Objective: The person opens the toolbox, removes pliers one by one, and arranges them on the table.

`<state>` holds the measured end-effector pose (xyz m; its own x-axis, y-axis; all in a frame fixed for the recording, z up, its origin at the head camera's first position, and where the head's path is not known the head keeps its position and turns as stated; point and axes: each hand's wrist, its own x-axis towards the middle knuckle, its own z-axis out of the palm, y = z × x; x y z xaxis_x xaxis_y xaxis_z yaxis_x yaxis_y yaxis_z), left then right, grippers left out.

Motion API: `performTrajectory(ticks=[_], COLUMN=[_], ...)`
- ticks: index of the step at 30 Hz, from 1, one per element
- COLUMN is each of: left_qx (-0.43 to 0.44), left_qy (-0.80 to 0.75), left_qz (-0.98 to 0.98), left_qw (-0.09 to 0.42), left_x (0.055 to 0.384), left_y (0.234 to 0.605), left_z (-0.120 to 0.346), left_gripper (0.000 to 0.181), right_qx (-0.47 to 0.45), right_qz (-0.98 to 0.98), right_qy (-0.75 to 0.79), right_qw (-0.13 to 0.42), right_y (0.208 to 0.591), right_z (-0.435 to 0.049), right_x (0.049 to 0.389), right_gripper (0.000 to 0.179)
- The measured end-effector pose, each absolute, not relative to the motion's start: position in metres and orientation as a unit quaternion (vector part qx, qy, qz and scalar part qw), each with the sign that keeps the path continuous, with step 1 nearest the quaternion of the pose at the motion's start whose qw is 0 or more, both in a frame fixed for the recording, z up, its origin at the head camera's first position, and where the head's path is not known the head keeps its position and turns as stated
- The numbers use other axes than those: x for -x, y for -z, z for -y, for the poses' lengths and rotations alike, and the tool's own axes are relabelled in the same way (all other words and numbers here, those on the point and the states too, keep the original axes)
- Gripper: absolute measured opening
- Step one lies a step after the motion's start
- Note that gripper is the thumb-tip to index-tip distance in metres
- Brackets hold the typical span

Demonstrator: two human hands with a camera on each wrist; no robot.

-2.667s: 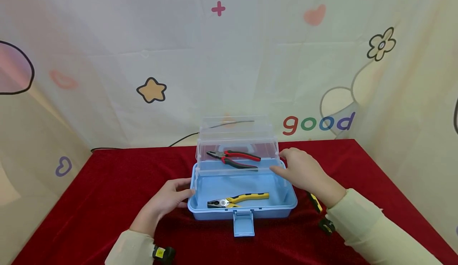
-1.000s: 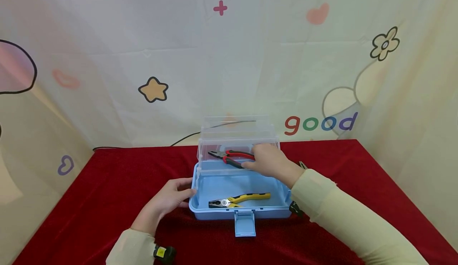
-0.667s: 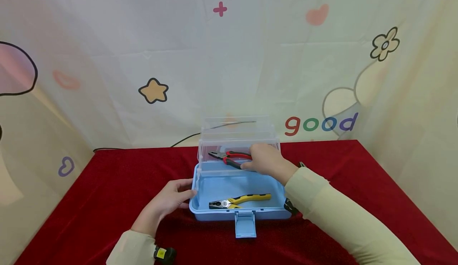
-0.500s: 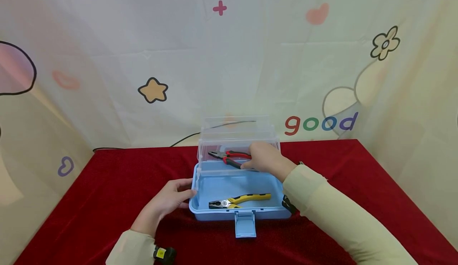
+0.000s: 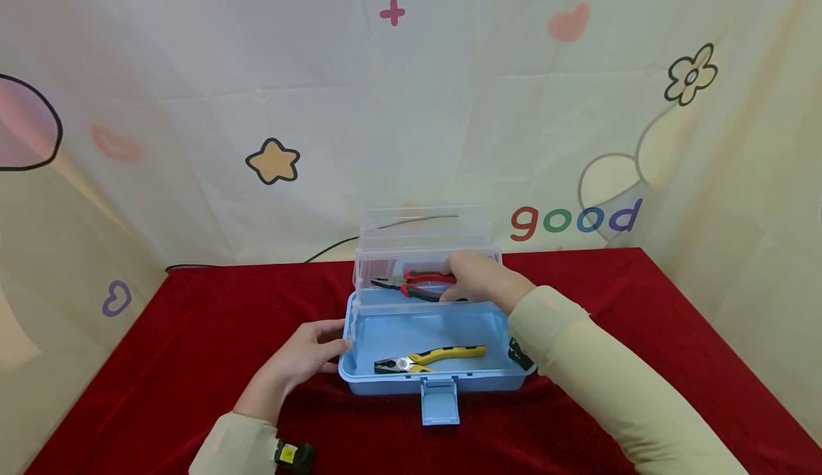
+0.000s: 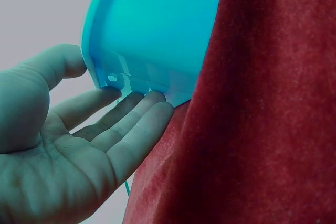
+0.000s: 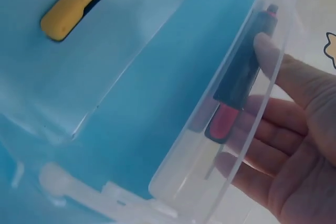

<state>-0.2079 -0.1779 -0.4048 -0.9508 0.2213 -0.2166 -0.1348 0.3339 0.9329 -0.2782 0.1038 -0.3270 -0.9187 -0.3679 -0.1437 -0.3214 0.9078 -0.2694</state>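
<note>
While left hand [image 5: 307,354] touches blue toolbox [image 5: 385,387] with near-straight fingers, right hand [image 5: 478,275] pinches red-black pliers [image 5: 416,292] between thumb and curled fingers at clear tray [image 7: 191,174].

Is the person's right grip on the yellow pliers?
No: in the head view, the right grip is on the handles of the red pliers, while the yellow pliers lie in the blue box.

Right hand [image 5: 478,275] part-hides red pliers [image 5: 405,284]; sleeves [image 5: 597,361] cropped.
</note>
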Motion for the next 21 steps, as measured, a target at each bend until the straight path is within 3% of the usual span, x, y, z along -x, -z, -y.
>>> performTrajectory(ticks=[9, 21], left_qx=[-0.030, -0.030], left_qy=[-0.576, -0.577], left_qz=[-0.802, -0.801], left_qw=[0.156, 0.157], left_x=[0.208, 0.209], left_y=[0.406, 0.405], left_z=[0.178, 0.179], left_gripper=[0.049, 0.049], right_qx=[0.168, 0.227], right_qz=[-0.970, -0.949], right_qy=[0.112, 0.177], right_qw=[0.132, 0.126], right_y=[0.328, 0.330], right_z=[-0.109, -0.126], right_x=[0.287, 0.289], right_gripper=[0.054, 0.054])
